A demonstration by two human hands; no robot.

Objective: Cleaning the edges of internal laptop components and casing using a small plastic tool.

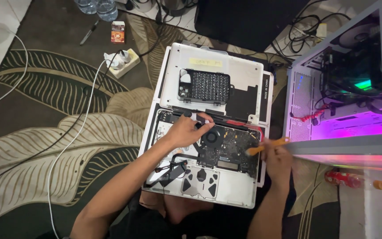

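An opened silver laptop (pixel 237 192) lies bottom-up on the floor in front of me, its dark circuit board (pixel 228 148) and round fan (pixel 211 136) exposed. My left hand (pixel 186 130) rests on the laptop's upper left part, fingers bent and touching the area beside the fan. My right hand (pixel 277 157) is at the laptop's right edge, closed around a small orange-handled brush (pixel 266 146) whose tip points at the circuit board. The removed bottom cover (pixel 244 73) lies just beyond, with a black case of screwdriver bits (pixel 205 86) on it.
An open computer tower (pixel 345 88) glowing pink stands at the right. A power strip (pixel 122 62) with white and black cables crosses the leaf-patterned rug (pixel 58 115) at the left. Bottles (pixel 97 6), a small box (pixel 118 32) and a pen (pixel 88 32) lie at the back. A red bottle (pixel 343 178) lies under the tower.
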